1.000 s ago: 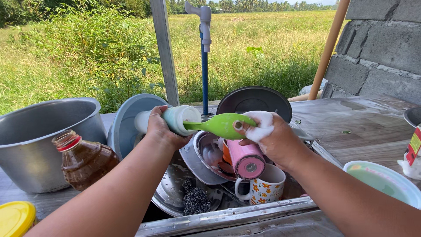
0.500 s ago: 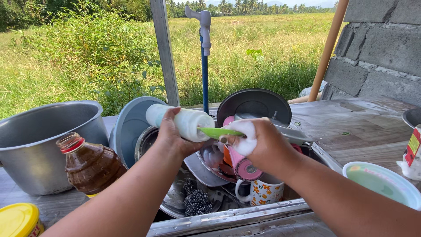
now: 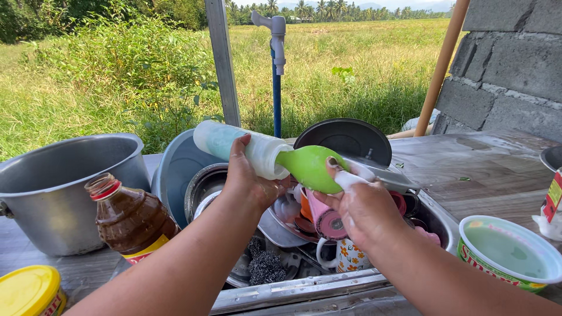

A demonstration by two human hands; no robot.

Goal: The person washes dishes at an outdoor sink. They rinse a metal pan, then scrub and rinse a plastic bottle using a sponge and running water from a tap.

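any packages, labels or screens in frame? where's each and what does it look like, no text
Sauce bottle: left of the sink, brown contents, red neck band, yellow-red label low down.
Yellow lid: bottom-left corner, round, red print at its edge.
Round tub: lower right on the counter, open, green printed wall with red, white rim.
Carton: right edge, cropped, red and yellow.
No screens or signs.

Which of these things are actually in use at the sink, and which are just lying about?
In use:
- left hand holding a translucent bottle
- right hand on its green bulb end

Lying about:
- brown sauce bottle
- big metal pot
- yellow lid
- green-rimmed tub
- steel scourer
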